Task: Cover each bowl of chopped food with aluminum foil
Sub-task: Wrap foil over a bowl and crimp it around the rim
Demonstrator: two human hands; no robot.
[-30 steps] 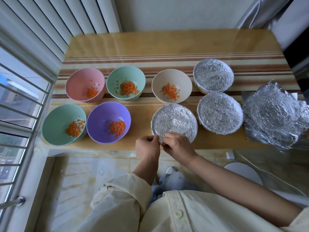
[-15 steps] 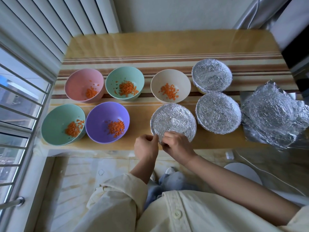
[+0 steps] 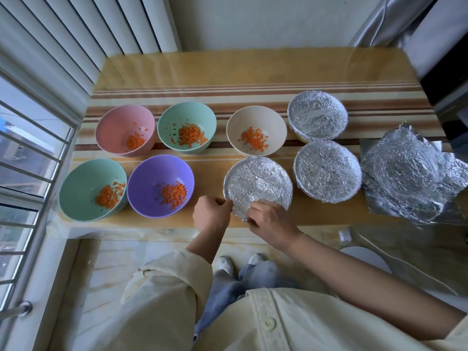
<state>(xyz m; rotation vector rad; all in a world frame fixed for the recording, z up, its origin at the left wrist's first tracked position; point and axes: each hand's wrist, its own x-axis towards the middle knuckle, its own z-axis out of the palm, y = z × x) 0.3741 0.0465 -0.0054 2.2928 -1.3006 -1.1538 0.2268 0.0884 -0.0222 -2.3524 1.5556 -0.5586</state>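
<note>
Open bowls [image 3: 152, 178] left, covered bowls [image 3: 326, 171] right, foil stack [image 3: 410, 178] rightmost.

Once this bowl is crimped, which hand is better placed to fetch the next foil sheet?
Right. The foil stack lies at the table's right end, nearer the right hand. The left hand, pinching the foiled bowl's left rim, would likely have to cross over.

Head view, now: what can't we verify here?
1. Head view: contents of front covered bowl, right covered bowl and back covered bowl; foil hides them.
2. Head view: fingertips of left hand and right hand at the front rim; hidden by the hands themselves.
3. Head view: sheet count in foil pile; crumpled, cut by right edge.
</note>
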